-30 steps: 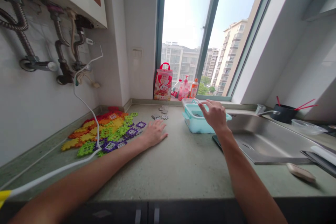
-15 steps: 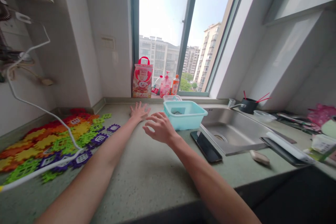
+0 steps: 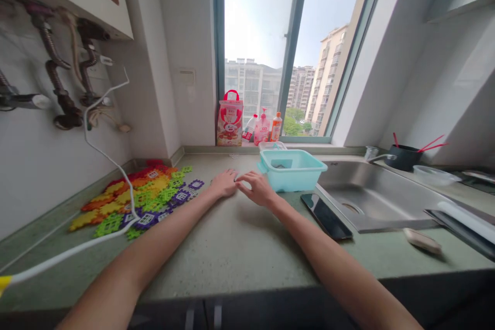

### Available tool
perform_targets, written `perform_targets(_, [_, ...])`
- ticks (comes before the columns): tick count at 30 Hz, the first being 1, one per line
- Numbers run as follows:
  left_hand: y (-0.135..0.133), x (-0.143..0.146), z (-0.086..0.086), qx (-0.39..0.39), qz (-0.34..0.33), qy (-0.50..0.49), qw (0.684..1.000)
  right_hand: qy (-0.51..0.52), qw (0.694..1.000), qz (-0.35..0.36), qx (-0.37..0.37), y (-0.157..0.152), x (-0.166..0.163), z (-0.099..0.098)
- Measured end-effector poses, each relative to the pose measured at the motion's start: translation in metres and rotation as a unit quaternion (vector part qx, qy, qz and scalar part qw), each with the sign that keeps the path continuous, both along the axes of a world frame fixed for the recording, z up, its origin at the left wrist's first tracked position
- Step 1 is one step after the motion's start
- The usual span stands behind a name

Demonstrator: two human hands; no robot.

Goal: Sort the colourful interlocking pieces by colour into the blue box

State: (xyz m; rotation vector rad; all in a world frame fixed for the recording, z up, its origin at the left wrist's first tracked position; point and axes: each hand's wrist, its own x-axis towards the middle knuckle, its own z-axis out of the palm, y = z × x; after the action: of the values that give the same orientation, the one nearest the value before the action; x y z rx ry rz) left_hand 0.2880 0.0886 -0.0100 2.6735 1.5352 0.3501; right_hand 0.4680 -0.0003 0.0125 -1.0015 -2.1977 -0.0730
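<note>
My left hand (image 3: 224, 183) lies flat on the green counter (image 3: 240, 247) with its fingers stretched out, near the back. My right hand (image 3: 257, 188) is right beside it, fingers curled with their tips down at the counter by the left hand's fingertips; what is under or between them is hidden. A teal plastic basin (image 3: 305, 178) stands just right of my right hand, with something small and dark inside. A heap of red, orange, yellow, green and purple interlocking toy pieces (image 3: 139, 193) lies on the counter to the left.
A white cable (image 3: 96, 234) hangs from wall pipes across the toy heap. A dark phone (image 3: 326, 215) lies at the sink's (image 3: 386, 201) edge. A red bag (image 3: 229, 124) and bottles (image 3: 266, 129) stand on the window sill. A black pot (image 3: 404, 157) sits far right.
My right hand left the basin and came down beside my left hand. My left hand slid from near the toy heap toward the back, over where small grey pieces lay.
</note>
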Motion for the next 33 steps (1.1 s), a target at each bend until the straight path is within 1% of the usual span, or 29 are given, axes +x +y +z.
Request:
perform_targets(2, [-0.028,-0.012,-0.002,0.008,-0.036,-0.001,0.999,0.017,0.999,0.005,-0.04,0.006,0.0,-0.01])
perform_targets(4, [-0.055,-0.026,-0.001,0.027,-0.124,-0.017,0.992,0.026,0.996,-0.007,-0.082,0.011,0.003,-0.018])
perform_targets(6, [-0.079,-0.04,0.002,0.019,-0.2,-0.032,0.979,0.024,0.991,-0.013,-0.133,0.015,0.007,-0.023])
perform_targets(7, [-0.088,-0.046,0.004,0.016,-0.22,-0.045,0.974,0.016,0.988,-0.008,-0.156,0.016,0.009,-0.024])
perform_targets(8, [-0.095,-0.053,0.008,0.021,-0.226,-0.066,0.972,0.005,0.985,0.004,-0.173,0.016,0.011,-0.025])
perform_targets(10, [-0.104,-0.064,0.017,0.062,-0.213,-0.118,0.968,-0.017,0.981,0.039,-0.187,0.015,0.014,-0.024])
perform_targets(12, [-0.106,-0.076,0.03,0.118,-0.189,-0.149,0.963,-0.029,0.978,0.072,-0.193,0.011,0.016,-0.02])
perform_targets(13, [-0.105,-0.083,0.036,0.138,-0.182,-0.149,0.962,-0.032,0.976,0.083,-0.201,0.009,0.016,-0.017])
perform_targets(15, [-0.099,-0.099,0.048,0.151,-0.183,-0.123,0.964,-0.029,0.97,0.093,-0.223,0.005,0.017,-0.011])
perform_targets(18, [-0.09,-0.121,0.057,0.133,-0.193,-0.055,0.971,-0.032,0.966,0.1,-0.238,0.002,0.018,-0.004])
perform_targets(21, [-0.083,-0.133,0.056,0.091,-0.207,0.015,0.974,-0.061,0.967,0.1,-0.226,0.004,0.019,-0.004])
perform_targets(23, [-0.079,-0.136,0.054,0.069,-0.218,0.035,0.973,-0.07,0.973,0.081,-0.204,0.006,0.02,-0.006])
perform_targets(25, [-0.074,-0.142,0.057,0.074,-0.207,0.032,0.975,-0.069,0.98,0.056,-0.178,0.008,0.022,-0.01])
perform_targets(26, [-0.07,-0.146,0.06,0.087,-0.187,0.027,0.978,-0.068,0.982,0.045,-0.168,0.01,0.023,-0.012])
perform_targets(28, [-0.064,-0.157,0.069,0.119,-0.124,0.026,0.985,-0.064,0.986,0.021,-0.151,0.012,0.025,-0.015])
perform_targets(30, [-0.06,-0.169,0.078,0.134,-0.053,0.038,0.989,-0.056,0.988,-0.01,-0.142,0.013,0.026,-0.017])
perform_targets(32, [-0.06,-0.177,0.086,0.123,0.006,0.056,0.991,-0.041,0.99,-0.038,-0.133,0.012,0.024,-0.016])
perform_targets(33, [-0.062,-0.179,0.088,0.111,0.026,0.063,0.991,-0.027,0.991,-0.044,-0.127,0.01,0.022,-0.014])
